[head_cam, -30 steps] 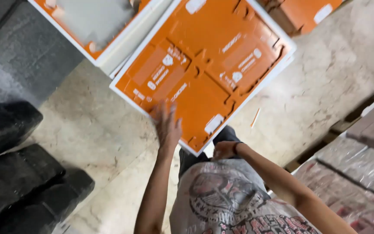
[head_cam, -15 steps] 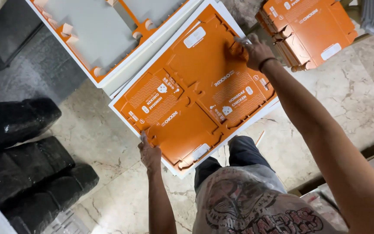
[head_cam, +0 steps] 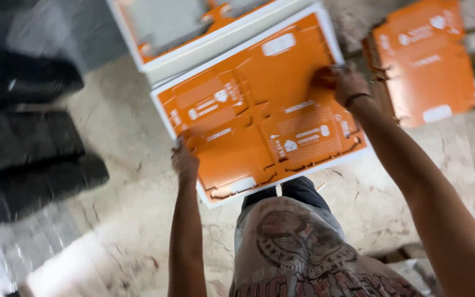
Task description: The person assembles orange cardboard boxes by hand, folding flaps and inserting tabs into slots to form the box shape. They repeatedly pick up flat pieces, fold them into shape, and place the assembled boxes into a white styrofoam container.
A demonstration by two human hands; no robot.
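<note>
Left hand (head_cam: 184, 161) grips the near-left edge of an orange die-cut cardboard sheet (head_cam: 259, 110); right hand (head_cam: 347, 83) clamps its far-right side, wristband on that wrist. Sheet is held flat over the stone floor (head_cam: 122, 143), overlapping a second sheet (head_cam: 193, 27) beyond it. Folded orange boxes (head_cam: 424, 60) lie right, black foam blocks (head_cam: 28, 132) left

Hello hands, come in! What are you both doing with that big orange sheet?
Left hand grips the orange die-cut sheet at its near left edge. Right hand presses its far right side. Nothing between them.
</note>
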